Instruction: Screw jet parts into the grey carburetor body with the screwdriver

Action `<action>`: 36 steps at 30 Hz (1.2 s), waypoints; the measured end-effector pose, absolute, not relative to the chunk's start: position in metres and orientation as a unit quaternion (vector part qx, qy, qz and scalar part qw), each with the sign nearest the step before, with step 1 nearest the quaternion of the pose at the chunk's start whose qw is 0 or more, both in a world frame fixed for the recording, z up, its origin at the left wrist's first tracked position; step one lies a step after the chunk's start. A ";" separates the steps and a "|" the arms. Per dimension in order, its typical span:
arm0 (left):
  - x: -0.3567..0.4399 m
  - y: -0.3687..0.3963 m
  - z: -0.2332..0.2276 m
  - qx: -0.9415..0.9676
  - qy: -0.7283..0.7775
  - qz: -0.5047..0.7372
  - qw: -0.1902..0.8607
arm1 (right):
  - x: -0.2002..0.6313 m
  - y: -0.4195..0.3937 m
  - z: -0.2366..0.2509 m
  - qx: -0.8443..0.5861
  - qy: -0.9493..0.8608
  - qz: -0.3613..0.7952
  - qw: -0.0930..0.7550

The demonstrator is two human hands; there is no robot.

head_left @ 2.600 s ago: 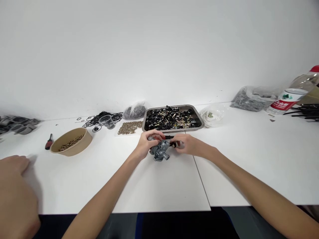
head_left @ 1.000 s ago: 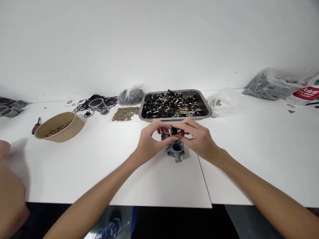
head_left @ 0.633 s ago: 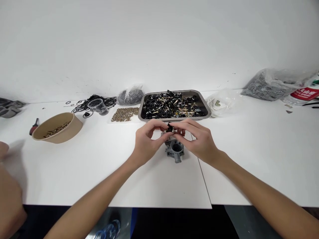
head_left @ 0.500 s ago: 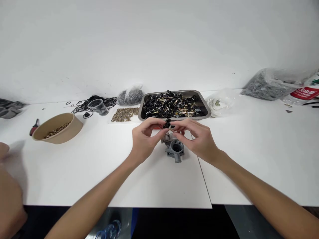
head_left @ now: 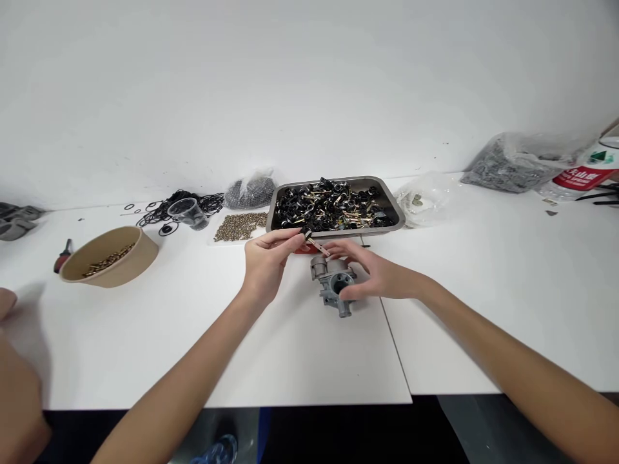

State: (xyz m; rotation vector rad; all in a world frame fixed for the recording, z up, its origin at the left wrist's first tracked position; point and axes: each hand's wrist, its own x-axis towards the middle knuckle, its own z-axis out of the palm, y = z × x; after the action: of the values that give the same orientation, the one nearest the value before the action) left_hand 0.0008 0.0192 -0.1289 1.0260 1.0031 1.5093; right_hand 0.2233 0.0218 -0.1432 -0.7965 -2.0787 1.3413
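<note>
Between thumb and fingers, my left hand (head_left: 267, 261) pinches a small part with a black cap and a flat metal stem (head_left: 316, 245), its stem pointing right and down. My right hand (head_left: 374, 274) is spread around a grey metal carburetor (head_left: 335, 298) on the white table, thumb over its round bore and fingers near the top. Whether the fingers touch the carburetor I cannot tell. Just behind my hands, a metal tray (head_left: 400, 222) is heaped with similar black and brass-coloured parts. A red object (head_left: 305, 249) lies partly hidden below the tray's front edge.
To the left stand a tan bowl (head_left: 145, 248) of brass pieces, a clear plastic cup (head_left: 189, 212), black rubber rings (head_left: 149, 219) and a spread of small brass parts (head_left: 236, 227). Plastic bags (head_left: 507, 164) line the wall. Another person's arm (head_left: 19, 386) rests at far left.
My right hand has let go of the black-capped part and moved down to the carburetor, opening its fingers. My left hand keeps the part and has shifted slightly left.
</note>
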 end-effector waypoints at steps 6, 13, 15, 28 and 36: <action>-0.006 0.025 -0.132 0.420 0.401 0.613 0.536 | 0.225 0.022 -0.147 -0.265 -0.788 0.513 0.215; -0.007 0.027 -0.133 0.404 0.406 0.609 0.548 | 0.219 0.018 -0.148 -0.310 -0.757 0.536 0.211; -0.007 0.028 -0.132 0.388 0.408 0.616 0.552 | 0.218 0.019 -0.151 -0.312 -0.745 0.538 0.242; -0.008 0.030 -0.134 0.393 0.401 0.606 0.563 | 0.218 0.028 -0.160 -0.359 -0.686 0.506 0.379; -0.007 0.029 -0.134 0.407 0.409 0.593 0.562 | 0.216 0.027 -0.160 -0.356 -0.694 0.490 0.389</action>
State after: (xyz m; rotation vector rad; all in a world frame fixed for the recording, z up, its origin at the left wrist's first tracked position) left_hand -0.0066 0.0290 -0.1340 0.9578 0.9634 1.3957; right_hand 0.2164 0.0269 -0.1597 -0.9047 -1.7659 1.2468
